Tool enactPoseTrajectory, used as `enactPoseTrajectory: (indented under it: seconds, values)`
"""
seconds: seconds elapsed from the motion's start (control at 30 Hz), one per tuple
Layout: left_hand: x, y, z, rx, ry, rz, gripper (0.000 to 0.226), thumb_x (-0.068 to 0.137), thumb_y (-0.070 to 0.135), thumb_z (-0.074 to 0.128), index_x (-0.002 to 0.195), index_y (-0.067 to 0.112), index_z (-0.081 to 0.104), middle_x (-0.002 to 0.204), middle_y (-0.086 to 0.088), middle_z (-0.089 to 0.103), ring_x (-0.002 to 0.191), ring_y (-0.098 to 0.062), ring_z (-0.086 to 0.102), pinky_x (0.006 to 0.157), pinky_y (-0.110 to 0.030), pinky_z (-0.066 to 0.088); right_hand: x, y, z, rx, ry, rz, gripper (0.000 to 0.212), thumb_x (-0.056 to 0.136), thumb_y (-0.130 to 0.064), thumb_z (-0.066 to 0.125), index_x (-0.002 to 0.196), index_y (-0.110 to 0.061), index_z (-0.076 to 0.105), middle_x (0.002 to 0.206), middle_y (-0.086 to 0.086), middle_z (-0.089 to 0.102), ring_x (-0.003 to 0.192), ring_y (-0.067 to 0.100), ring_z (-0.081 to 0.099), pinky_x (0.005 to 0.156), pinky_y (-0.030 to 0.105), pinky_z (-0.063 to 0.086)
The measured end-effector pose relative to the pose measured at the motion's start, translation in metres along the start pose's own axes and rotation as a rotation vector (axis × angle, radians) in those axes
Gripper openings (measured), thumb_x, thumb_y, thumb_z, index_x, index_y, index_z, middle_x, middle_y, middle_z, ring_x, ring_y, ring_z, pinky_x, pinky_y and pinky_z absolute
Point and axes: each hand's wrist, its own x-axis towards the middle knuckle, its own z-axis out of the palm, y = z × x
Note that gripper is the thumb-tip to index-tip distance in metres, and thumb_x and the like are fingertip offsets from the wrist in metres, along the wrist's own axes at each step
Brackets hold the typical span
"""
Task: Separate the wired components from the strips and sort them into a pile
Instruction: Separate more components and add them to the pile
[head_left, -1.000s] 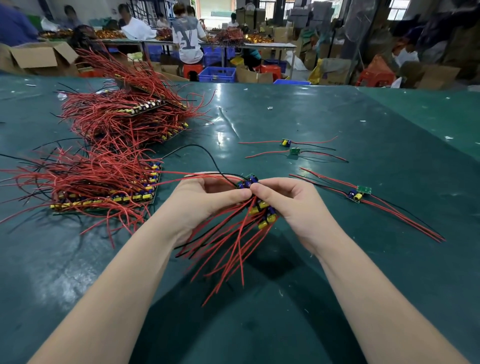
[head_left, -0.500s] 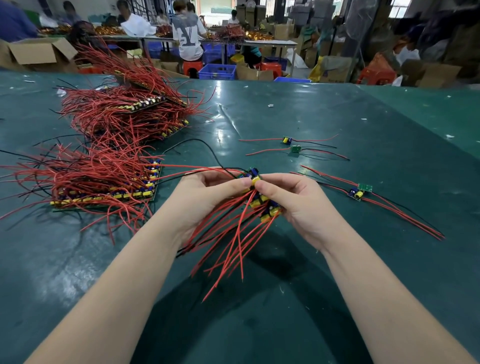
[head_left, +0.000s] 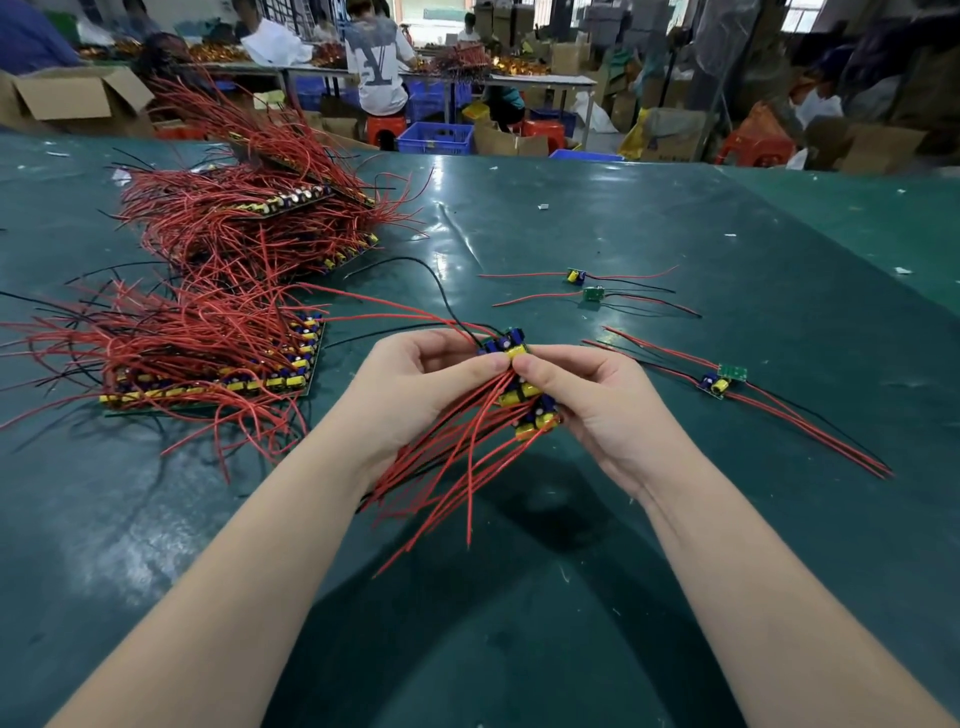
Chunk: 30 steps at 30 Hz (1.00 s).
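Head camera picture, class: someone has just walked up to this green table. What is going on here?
A person is holding a strip of wired components above the green table with both hands. The left hand and right hand pinch its far end, thumbs close together, as if to snap one piece off. Red wires hang down from it. Four separated components lie loose to the right, not yet a real pile. Stacks of uncut strips wait on the left.
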Motion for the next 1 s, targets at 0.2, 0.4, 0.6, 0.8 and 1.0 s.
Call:
enactPoseTrajectory:
  seconds: [0.2, 0.4, 0.6, 0.8, 1.0]
  values:
    - [-0.0024, 0.0035, -0.0050, -0.008, -0.035, -0.020, 0.016, 0.065, 0.021, 0.076, 0.079, 0.013, 0.074, 0.081, -0.004, 0.075, 0.070, -0.009, 0.070, 0.063, -0.016, 0.053, -0.0011, -0.0019, 0.0008, 0.097, -0.028, 0.036, 0.023, 0.063, -0.022, 0.075, 0.083, -0.009, 0.078, 0.080, 0.009, 0.075, 0.068, 0.016, 0.070, 0.061, 0.025, 0.056]
    - [-0.0019, 0.0039, -0.0061, -0.006, -0.040, -0.050, 0.009, 0.064, 0.025, 0.077, 0.070, 0.019, 0.076, 0.076, 0.001, 0.074, 0.065, -0.007, 0.068, 0.060, -0.015, 0.052, -0.0011, -0.0032, 0.0017, 0.129, -0.026, 0.040, 0.017, 0.066, -0.017, 0.073, 0.080, -0.009, 0.078, 0.077, 0.008, 0.075, 0.067, 0.014, 0.069, 0.061, 0.023, 0.055]
    - [-0.0002, -0.0004, -0.0028, -0.084, 0.017, -0.087, 0.042, 0.058, 0.025, 0.081, 0.096, 0.008, 0.072, 0.088, -0.005, 0.076, 0.074, -0.013, 0.072, 0.063, -0.018, 0.054, -0.0016, -0.0054, -0.0004, 0.124, -0.027, 0.095, 0.021, 0.068, -0.016, 0.072, 0.086, -0.007, 0.077, 0.081, 0.011, 0.075, 0.066, 0.018, 0.070, 0.058, 0.026, 0.055]
    - [-0.0006, 0.0015, -0.0062, -0.064, 0.007, -0.120, 0.039, 0.052, 0.030, 0.083, 0.086, 0.013, 0.075, 0.089, -0.008, 0.076, 0.074, -0.015, 0.072, 0.064, -0.021, 0.055, -0.0011, -0.0045, -0.0007, 0.127, -0.037, 0.099, 0.018, 0.069, -0.014, 0.071, 0.084, -0.007, 0.078, 0.081, 0.010, 0.075, 0.067, 0.017, 0.070, 0.060, 0.026, 0.056]
    - [-0.0015, 0.0027, -0.0042, -0.130, 0.013, -0.161, 0.044, 0.054, 0.024, 0.082, 0.094, 0.007, 0.072, 0.089, -0.013, 0.075, 0.071, -0.019, 0.072, 0.064, -0.024, 0.057, -0.0011, -0.0049, -0.0010, 0.146, -0.056, 0.097, 0.017, 0.070, -0.014, 0.069, 0.083, -0.008, 0.079, 0.078, 0.010, 0.075, 0.066, 0.016, 0.070, 0.061, 0.027, 0.057]
